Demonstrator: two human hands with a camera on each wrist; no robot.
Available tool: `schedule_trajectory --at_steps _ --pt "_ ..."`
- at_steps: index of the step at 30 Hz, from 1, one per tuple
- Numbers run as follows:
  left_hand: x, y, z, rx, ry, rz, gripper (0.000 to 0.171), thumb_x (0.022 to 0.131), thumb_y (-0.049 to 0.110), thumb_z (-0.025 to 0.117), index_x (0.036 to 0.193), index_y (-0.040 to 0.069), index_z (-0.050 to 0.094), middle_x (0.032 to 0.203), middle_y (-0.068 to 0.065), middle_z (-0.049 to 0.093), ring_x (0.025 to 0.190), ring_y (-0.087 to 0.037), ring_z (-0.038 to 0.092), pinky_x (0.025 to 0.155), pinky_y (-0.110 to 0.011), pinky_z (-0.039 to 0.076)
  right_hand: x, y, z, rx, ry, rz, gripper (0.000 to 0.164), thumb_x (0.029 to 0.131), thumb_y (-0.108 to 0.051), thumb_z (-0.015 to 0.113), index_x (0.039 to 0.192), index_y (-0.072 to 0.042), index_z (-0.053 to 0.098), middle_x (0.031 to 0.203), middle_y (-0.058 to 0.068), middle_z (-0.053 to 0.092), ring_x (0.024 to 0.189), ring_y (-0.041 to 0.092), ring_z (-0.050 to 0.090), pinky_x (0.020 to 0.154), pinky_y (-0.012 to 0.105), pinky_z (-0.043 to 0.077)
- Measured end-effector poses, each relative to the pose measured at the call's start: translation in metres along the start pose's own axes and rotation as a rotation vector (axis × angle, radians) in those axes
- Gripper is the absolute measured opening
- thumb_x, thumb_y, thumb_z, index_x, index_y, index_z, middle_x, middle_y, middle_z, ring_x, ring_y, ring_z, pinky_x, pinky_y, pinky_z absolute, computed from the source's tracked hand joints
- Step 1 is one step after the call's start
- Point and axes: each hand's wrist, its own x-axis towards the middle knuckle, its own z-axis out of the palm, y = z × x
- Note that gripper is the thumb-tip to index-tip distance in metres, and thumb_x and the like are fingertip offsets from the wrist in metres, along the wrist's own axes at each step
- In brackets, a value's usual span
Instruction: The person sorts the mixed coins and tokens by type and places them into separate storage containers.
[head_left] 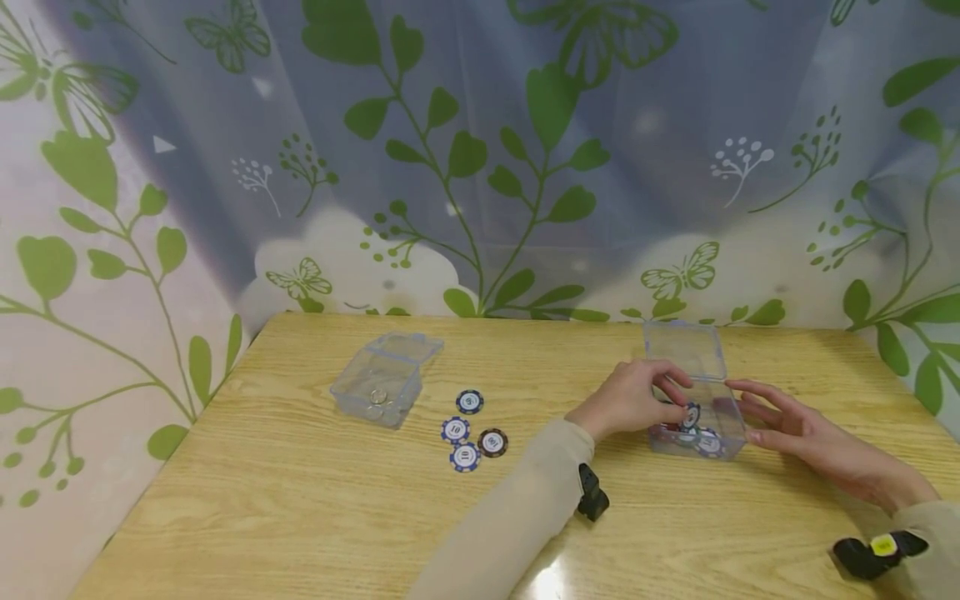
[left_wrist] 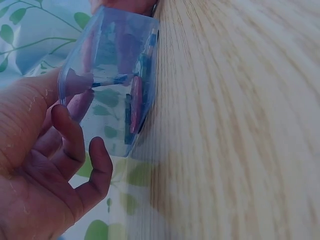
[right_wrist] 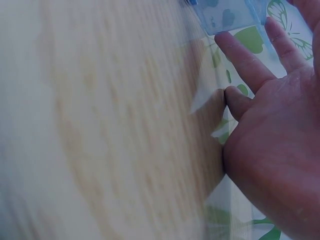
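Note:
In the head view, my left hand (head_left: 636, 396) reaches into the clear plastic box (head_left: 731, 417) on the right and pinches a poker chip (head_left: 691, 414). Through the box wall in the left wrist view, that chip (left_wrist: 111, 80) appears edge-on at the fingertips, above other chips (left_wrist: 136, 102) lying on the bottom. The box's hinged lid (head_left: 684, 348) stands raised at the back. My right hand (head_left: 806, 433) is at the box's right side, fingers extended and fingertips against or very near the wall; the right wrist view shows its palm (right_wrist: 280, 135) bare.
Left on the wooden table (head_left: 300, 517), a second clear box (head_left: 348, 392) stands with its lid tipped back and several coins (head_left: 378, 397) inside. Between the boxes lie loose chips: blue-and-yellow (head_left: 470, 402), black (head_left: 492, 442) and two blue-and-white (head_left: 465, 457). A patterned curtain (head_left: 480, 208) hangs behind.

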Motion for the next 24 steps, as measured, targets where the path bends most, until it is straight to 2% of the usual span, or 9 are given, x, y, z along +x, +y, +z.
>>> schedule_trajectory --at_steps 7,14,23,24 --pt "-0.0012 0.0001 0.0001 -0.007 0.005 0.004 0.033 0.095 0.017 0.075 0.127 0.016 0.069 0.102 0.009 0.076 0.063 0.000 0.065 0.066 -0.013 0.051 0.0010 0.0029 -0.0019 -0.012 -0.003 -0.024 0.069 0.110 -0.013 0.046 0.166 -0.027 0.009 0.165 0.038 0.000 0.117 -0.035 0.032 0.088 0.011 0.044" --pt "-0.0015 -0.0024 -0.0011 0.003 0.018 0.024 0.032 0.095 0.017 0.074 0.127 0.016 0.069 0.101 0.009 0.076 0.067 0.001 0.064 0.064 -0.014 0.051 0.0011 0.0027 -0.0010 -0.009 0.000 -0.023 0.069 0.109 -0.012 0.046 0.166 -0.027 0.009 0.165 0.039 0.000 0.117 -0.035 0.032 0.088 0.011 0.044" --pt "-0.0015 -0.0047 -0.0028 0.020 0.042 0.035 0.028 0.096 0.019 0.074 0.123 0.018 0.071 0.098 0.011 0.075 0.075 0.002 0.061 0.074 -0.015 0.048 0.0013 0.0045 -0.0014 -0.016 -0.007 -0.050 0.069 0.109 -0.011 0.046 0.166 -0.026 0.009 0.169 0.029 0.005 0.119 -0.034 0.032 0.088 0.011 0.043" --pt "-0.0022 -0.0047 -0.0032 0.011 0.043 0.041 0.027 0.096 0.018 0.073 0.123 0.017 0.071 0.098 0.010 0.075 0.075 0.002 0.062 0.072 -0.015 0.048 0.0012 0.0044 -0.0012 -0.015 -0.005 -0.046 0.069 0.109 -0.011 0.046 0.166 -0.026 0.009 0.170 0.024 0.007 0.119 -0.034 0.031 0.088 0.011 0.044"
